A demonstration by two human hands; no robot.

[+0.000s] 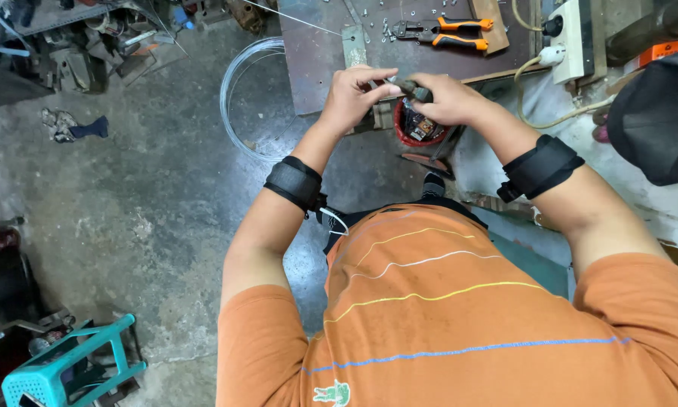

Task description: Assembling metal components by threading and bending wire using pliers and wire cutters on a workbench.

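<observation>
Down by the near edge of the brown workbench (316, 60), the left hand (352, 96) pinches the tip of a small dark tool (418, 92) that the right hand (448, 99) grips closed. A slip could drop it into the red tub (408, 134) beneath. Left lies a wire coil (237, 98); right, orange pliers (448, 34) and a white socket strip (576, 38) crowd the bench
</observation>
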